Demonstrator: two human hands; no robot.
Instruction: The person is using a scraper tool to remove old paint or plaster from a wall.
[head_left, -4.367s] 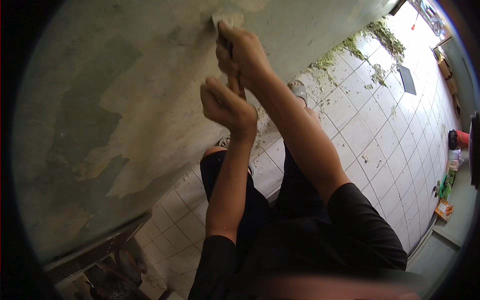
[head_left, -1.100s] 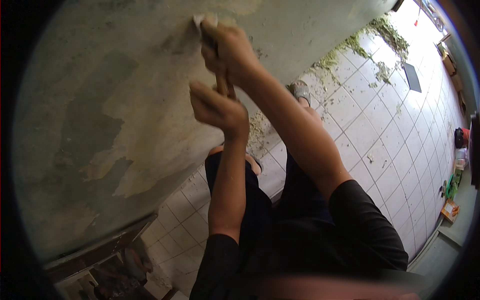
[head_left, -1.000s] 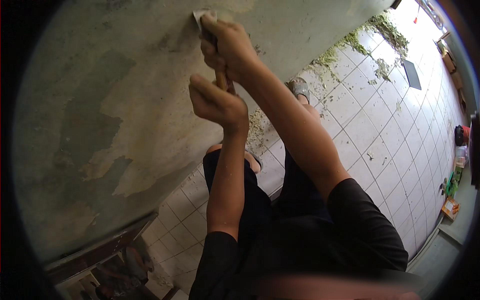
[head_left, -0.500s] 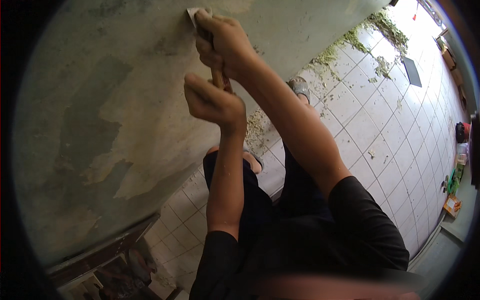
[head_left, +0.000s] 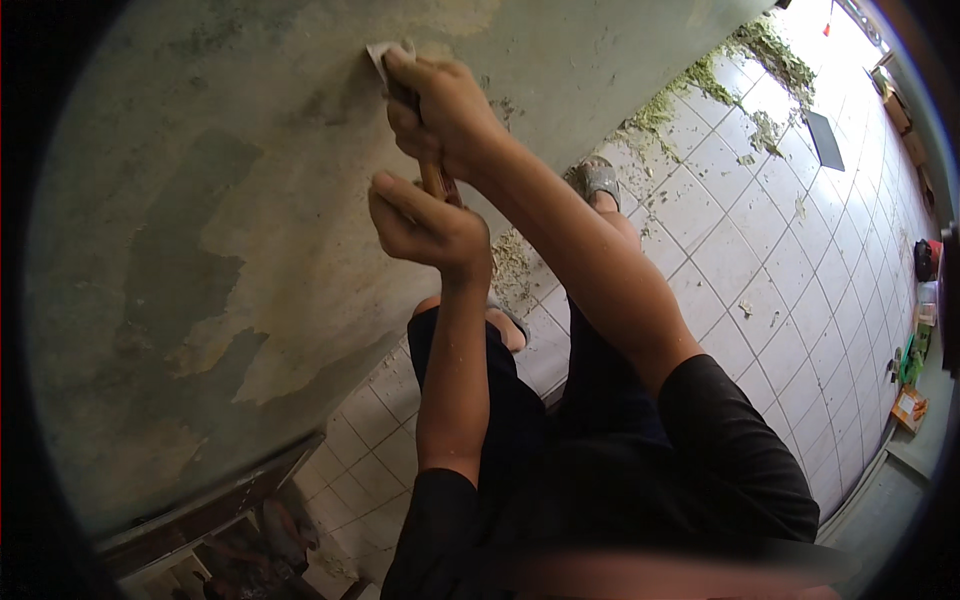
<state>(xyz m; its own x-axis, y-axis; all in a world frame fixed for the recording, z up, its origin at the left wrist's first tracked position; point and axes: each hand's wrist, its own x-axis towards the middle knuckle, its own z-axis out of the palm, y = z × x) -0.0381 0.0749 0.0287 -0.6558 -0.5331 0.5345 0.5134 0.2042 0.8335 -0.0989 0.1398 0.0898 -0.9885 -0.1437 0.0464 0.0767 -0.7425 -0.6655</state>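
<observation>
A scraper (head_left: 436, 182) with a wooden handle is held against the wall, its pale flat blade (head_left: 376, 56) touching the surface. My right hand (head_left: 440, 110) is closed round the upper handle, with the thumb up by the blade. Lower down, my left hand (head_left: 425, 225) is curled at the butt end of the handle, its grip partly hidden. The wall (head_left: 310, 230) is grey-green and patchy, with darker areas and ragged edges where the coating has come off.
Scraped flakes (head_left: 690, 90) lie along the wall's foot and over the white tiled floor (head_left: 720, 270). A flat grey sheet (head_left: 824, 140) rests on the tiles. Boxes, including an orange one (head_left: 909, 408), line the right side. Dark wooden furniture (head_left: 210, 500) stands at lower left.
Both hands and the scraper have shifted a little down the picture, towards me, with the blade still at the wall. The grip looks the same.
</observation>
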